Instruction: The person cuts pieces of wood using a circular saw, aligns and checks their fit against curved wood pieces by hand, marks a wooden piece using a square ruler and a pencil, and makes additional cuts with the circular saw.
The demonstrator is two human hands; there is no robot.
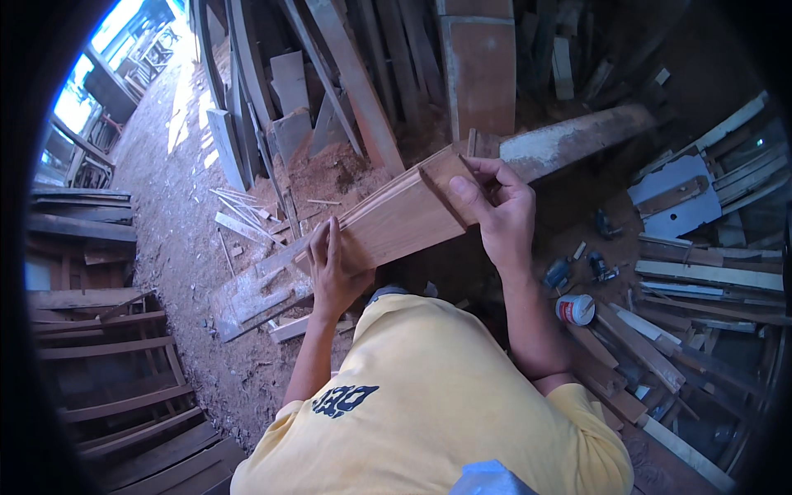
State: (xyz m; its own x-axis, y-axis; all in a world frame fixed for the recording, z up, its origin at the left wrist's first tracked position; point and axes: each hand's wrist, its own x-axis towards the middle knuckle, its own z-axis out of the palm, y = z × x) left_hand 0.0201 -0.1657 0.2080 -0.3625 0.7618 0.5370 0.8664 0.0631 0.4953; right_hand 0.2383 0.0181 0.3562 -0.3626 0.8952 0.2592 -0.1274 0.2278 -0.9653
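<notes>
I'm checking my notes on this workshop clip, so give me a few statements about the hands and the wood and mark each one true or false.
1. Both hands hold the same wooden board. True: the left hand grips its near end and the right hand its far end.
2. The board lies flat on the floor. False: it is held up in the air, above the sawdust pile.
3. A small round can sits on the floor to the person's right. True.
4. The person wears a blue shirt. False: the shirt is yellow.
5. The right hand holds a hammer. False: its fingers pinch only the board's end.
</notes>
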